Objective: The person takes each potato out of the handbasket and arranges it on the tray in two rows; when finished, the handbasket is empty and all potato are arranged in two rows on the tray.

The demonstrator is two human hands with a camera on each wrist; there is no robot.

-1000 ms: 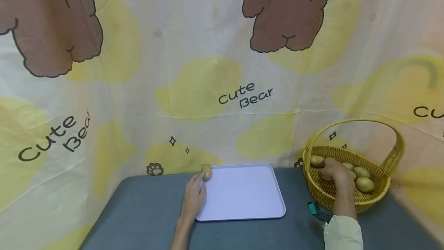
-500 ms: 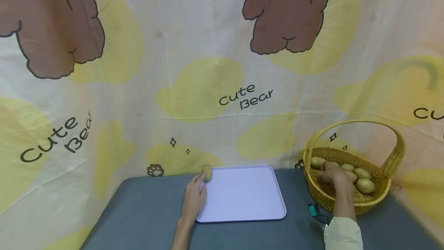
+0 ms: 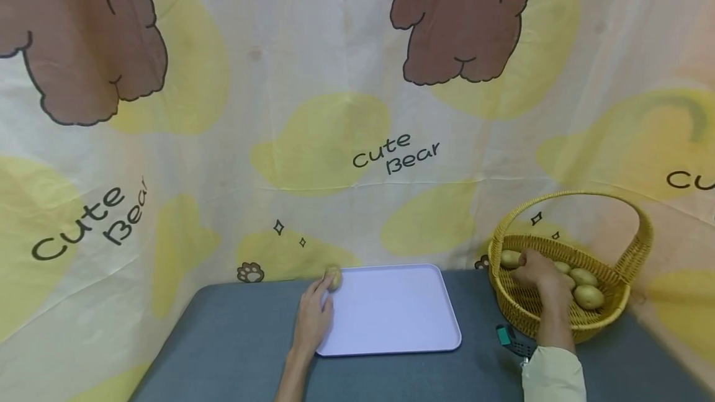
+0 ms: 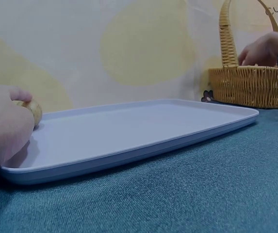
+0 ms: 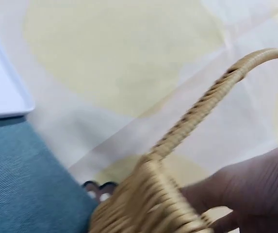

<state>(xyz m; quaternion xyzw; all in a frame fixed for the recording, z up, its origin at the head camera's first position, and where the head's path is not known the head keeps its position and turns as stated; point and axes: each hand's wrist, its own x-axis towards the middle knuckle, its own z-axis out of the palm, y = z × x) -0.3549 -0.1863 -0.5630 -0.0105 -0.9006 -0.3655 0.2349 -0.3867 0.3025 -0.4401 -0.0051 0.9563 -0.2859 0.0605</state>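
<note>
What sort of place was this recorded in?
Probably an indoor tabletop filming setup: a bear-printed cloth hangs behind a blue-grey table, which bears a pale tray and a wicker basket of potatoes.

The right sleeve (image 3: pixel 554 374) is pale — the wrist device (image 3: pixel 516 344) black, teal-patched.

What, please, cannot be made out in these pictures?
What the right hand grips, if anything: head view, hidden by the hand itself.
Number of potatoes in the basket: head view, partly blocked by that hand.
Basket's lower part: right wrist view, cut off by bottom edge.
Black and green item: head view, too small to identify.
</note>
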